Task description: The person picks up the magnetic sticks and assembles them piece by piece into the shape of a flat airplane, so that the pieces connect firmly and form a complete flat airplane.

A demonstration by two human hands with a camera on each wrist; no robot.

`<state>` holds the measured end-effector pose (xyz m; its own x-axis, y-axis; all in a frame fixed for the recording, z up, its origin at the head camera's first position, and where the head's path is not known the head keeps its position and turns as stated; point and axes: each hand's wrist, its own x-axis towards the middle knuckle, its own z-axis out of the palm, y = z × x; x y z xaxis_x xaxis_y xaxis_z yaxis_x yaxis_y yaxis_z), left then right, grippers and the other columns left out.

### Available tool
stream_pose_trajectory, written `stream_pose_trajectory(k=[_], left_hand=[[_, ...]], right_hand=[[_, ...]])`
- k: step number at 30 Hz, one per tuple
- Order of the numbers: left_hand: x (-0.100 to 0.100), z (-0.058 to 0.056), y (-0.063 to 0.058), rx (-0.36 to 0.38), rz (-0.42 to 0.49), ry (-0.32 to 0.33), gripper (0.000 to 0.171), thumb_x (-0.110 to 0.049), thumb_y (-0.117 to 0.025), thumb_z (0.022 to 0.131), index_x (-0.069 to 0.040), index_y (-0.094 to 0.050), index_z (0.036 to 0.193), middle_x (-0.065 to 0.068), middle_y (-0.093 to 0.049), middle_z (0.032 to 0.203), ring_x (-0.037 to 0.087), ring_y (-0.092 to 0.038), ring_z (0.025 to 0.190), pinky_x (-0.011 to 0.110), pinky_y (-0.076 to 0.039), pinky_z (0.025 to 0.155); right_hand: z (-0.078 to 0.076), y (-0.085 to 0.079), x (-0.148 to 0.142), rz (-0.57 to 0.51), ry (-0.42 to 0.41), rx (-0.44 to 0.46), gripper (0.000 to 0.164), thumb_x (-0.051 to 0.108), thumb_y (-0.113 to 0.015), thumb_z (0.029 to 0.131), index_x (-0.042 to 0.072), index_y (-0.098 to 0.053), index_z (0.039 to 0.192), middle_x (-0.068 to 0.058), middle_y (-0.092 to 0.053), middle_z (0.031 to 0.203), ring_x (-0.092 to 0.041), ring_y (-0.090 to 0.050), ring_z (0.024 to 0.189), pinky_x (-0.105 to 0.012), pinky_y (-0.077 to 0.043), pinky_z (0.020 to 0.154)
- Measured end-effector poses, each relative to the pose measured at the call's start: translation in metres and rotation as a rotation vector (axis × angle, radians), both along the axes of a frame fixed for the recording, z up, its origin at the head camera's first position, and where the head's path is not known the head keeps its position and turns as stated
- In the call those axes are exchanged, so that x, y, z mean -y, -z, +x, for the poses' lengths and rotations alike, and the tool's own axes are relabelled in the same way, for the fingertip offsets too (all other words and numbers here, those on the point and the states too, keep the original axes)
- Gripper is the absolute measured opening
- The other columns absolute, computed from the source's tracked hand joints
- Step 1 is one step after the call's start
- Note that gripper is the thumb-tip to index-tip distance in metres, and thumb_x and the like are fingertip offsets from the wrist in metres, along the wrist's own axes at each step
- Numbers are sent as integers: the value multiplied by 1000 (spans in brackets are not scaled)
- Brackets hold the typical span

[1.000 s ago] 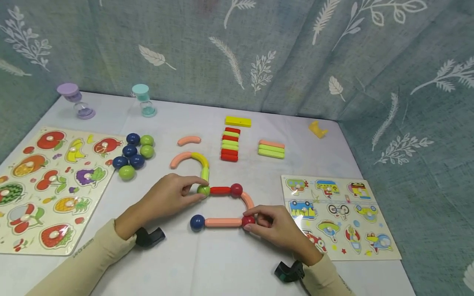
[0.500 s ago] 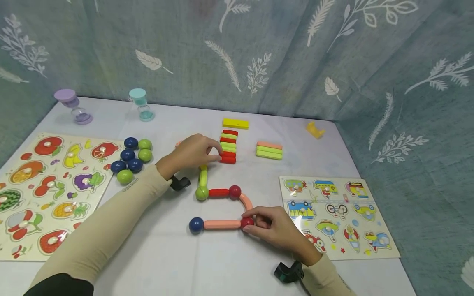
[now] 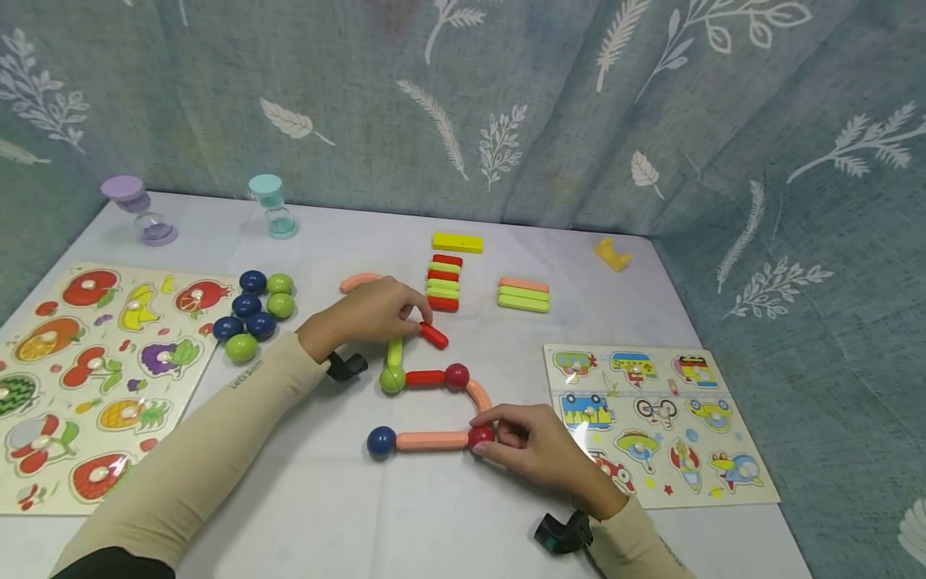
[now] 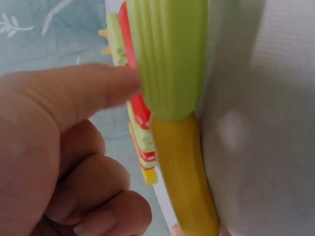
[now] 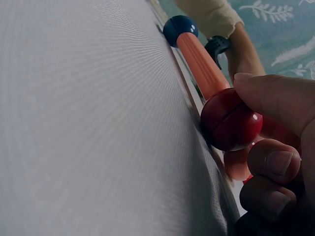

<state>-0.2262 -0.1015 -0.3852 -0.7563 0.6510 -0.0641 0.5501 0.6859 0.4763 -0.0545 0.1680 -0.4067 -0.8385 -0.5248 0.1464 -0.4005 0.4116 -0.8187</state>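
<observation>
My left hand pinches a short red rod by one end, just in front of the stack of red and light green rods. Below that hand, a light green rod joins a green ball; in the left wrist view a yellow curved rod meets it end to end. From the green ball, a red rod leads to a red ball, then a curved pink rod. My right hand pinches a second red ball, joined through a straight pink rod to a blue ball.
Loose blue and green balls lie beside a fruit puzzle board at left. A vehicle puzzle board is at right. Behind stand two sand timers, a yellow block, more rods and a small yellow piece.
My left hand left the green ball, reached to the rod stack and drew a red rod from its near end toward me. My right hand keeps pinching the red ball.
</observation>
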Motion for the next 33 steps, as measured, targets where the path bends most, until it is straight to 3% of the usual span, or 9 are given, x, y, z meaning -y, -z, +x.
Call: stream_pose_trajectory(k=[4, 9, 11, 17, 21, 25, 29, 33], left_hand=[[-1, 0, 1, 17, -1, 85, 22, -16, -69, 82, -27, -70, 100, -4, -47, 58, 13, -45, 52, 28, -33, 48], [-5, 1, 8, 29, 25, 197, 22, -25, -77, 78, -26, -71, 99, -12, -59, 73, 10, -51, 63, 27, -43, 57], [-6, 1, 9, 25, 34, 204, 21, -27, -78, 77, -26, -72, 96, -12, -61, 76, 10, -52, 65, 27, -44, 58], [2, 7, 4, -32, 31, 175, 19, -30, -79, 75, -31, -72, 93, -9, -55, 63, 9, -47, 57, 26, -37, 52], [13, 23, -5, -16, 67, 163, 22, -29, -79, 75, -34, -71, 94, -10, -53, 62, 7, -45, 54, 24, -34, 50], [25, 47, -14, 56, 128, 204, 23, -28, -80, 74, -34, -71, 95, -10, -49, 61, 7, -43, 55, 24, -32, 50], [31, 69, -18, 77, 127, 255, 23, -31, -80, 74, -36, -71, 95, -11, -50, 61, 5, -42, 55, 22, -32, 51], [34, 80, -16, 127, 109, 268, 22, -30, -79, 75, -35, -71, 95, -12, -53, 61, 4, -42, 52, 21, -31, 49]], right_hand=[[0, -1, 1, -21, -5, -9, 20, 19, -73, 83, 16, -68, 102, 4, -39, 59, -7, -37, 53, -22, -30, 50], [1, -2, 2, -20, -1, 9, 20, 18, -73, 82, 15, -68, 102, 4, -40, 59, -7, -37, 53, -22, -30, 49], [1, 0, 2, -4, 0, 20, 21, 20, -73, 83, 15, -67, 103, 4, -41, 60, -8, -38, 53, -23, -30, 49], [-5, 21, -3, 40, 12, 33, 24, 31, -71, 83, 23, -67, 105, 6, -42, 60, -8, -38, 53, -23, -30, 48], [-5, 29, -5, 34, 1, 38, 24, 37, -70, 83, 29, -66, 105, 9, -42, 60, -7, -39, 53, -23, -30, 48], [-4, 29, -5, 37, 1, 53, 22, 40, -70, 82, 33, -65, 103, 9, -41, 59, -6, -38, 52, -21, -30, 48], [-3, 23, -4, 33, 3, 37, 23, 36, -71, 83, 27, -66, 103, 7, -39, 58, -6, -36, 51, -21, -29, 48], [-1, 10, -1, 7, 0, 23, 21, 24, -72, 83, 19, -67, 102, 4, -39, 58, -7, -34, 51, -21, -28, 48]])
